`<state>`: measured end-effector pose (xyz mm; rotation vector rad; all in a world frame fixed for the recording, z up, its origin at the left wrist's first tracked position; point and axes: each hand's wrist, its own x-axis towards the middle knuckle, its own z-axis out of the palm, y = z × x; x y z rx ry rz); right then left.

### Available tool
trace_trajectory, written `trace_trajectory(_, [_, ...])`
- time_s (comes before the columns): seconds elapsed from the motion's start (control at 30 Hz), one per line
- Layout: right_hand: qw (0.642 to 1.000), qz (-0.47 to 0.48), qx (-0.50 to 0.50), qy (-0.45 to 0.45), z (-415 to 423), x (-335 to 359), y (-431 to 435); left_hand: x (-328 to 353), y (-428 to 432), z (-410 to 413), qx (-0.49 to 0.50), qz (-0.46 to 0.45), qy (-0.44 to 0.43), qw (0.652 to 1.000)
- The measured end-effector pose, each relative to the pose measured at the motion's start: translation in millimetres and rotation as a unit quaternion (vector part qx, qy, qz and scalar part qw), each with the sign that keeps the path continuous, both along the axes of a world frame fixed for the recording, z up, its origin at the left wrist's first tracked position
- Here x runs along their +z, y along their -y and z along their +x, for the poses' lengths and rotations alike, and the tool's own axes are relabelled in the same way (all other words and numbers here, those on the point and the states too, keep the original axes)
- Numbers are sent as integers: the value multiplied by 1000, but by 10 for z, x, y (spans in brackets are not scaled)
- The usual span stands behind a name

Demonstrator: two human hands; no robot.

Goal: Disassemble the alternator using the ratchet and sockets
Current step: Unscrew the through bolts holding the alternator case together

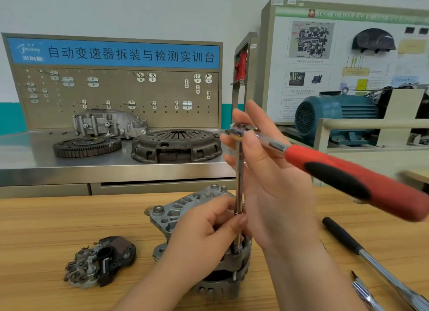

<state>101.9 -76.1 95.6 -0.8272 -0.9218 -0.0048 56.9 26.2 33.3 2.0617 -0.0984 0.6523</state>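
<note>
The grey alternator (185, 208) stands on the wooden bench in front of me. A long extension bar (238, 185) rises upright from its rim to the head of a ratchet (241, 130) with a red and black handle (357, 183) that points right. My left hand (204, 231) pinches the lower part of the bar just above the alternator. My right hand (271, 171) holds the ratchet head, fingers curled round it from behind. The socket at the bar's foot is mostly hidden by my hands.
A removed black rectifier and regulator part (102, 262) lies left of the alternator. A long chrome bar with a black grip (371, 259) and another chrome tool (364, 292) lie at the right. Behind are a steel bench with a clutch cover (176, 145), a flywheel (87, 147) and a housing (109, 122).
</note>
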Motion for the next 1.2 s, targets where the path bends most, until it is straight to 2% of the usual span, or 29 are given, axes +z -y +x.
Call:
trace_trajectory(0.13, [995,10,86,-56,14,26,30,-33,-17,2,-24,-17,-1,1000])
trace_trajectory(0.23, [994,-11,87,-65,62,24,60,-34,-41,-1,-23,16,4,1000])
trace_trajectory(0.37, [999,-18,28,-14,59,11,30,-3,-36,4,-31,-19,-6,999])
trace_trajectory(0.5, [991,-73,-56,93,51,42,21,-11,-13,12,-20,-35,3,999])
trace_trajectory(0.57, [999,-36,-6,28,36,28,18,-33,-8,13,-23,-40,1,999])
trace_trajectory(0.7, [996,-16,66,-50,49,17,45,-33,-14,-1,-13,29,8,999])
trace_trajectory(0.77, [997,-21,48,-49,44,23,48,-21,-9,-6,-15,37,0,999])
trace_trajectory(0.9, [999,-23,-22,26,27,4,34,-11,-6,4,-7,11,-4,1000])
trace_trajectory(0.97, [998,-20,-23,46,21,-4,17,-8,-7,0,-6,3,1,1000])
trace_trajectory(1.1, [997,8,73,-38,17,23,26,-25,-16,1,-21,-10,9,1000])
trace_trajectory(1.2, [994,-11,82,-67,41,34,52,-25,-30,-1,-36,-3,6,999])
